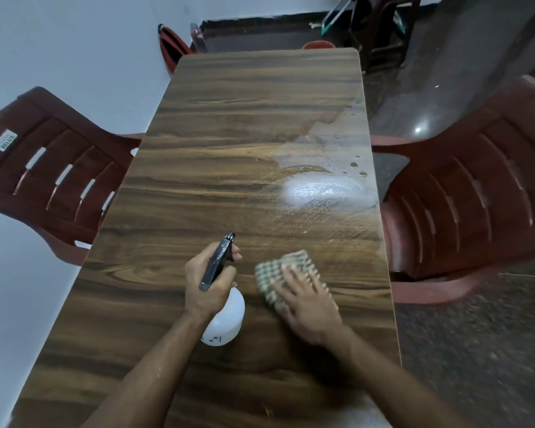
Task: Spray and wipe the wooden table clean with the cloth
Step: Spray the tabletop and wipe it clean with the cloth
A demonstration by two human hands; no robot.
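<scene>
Checked cloth [286, 278] lies on wooden desk [229, 134], near edge, right of centre. Right hand [306, 304] presses it flat, fingers extended. Left hand [209, 281] grips spray bottle [223, 316] just left of cloth. Wet patch [318, 189] towards right edge. Red chairs [53, 171] either side.

Dark red plastic chair [53, 168] left, another [476, 193] right; orange bucket [318, 45] behind far edge.

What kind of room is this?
Probably a dining spot in a home: a wooden table against a wall, with red plastic chairs on both sides.
</scene>
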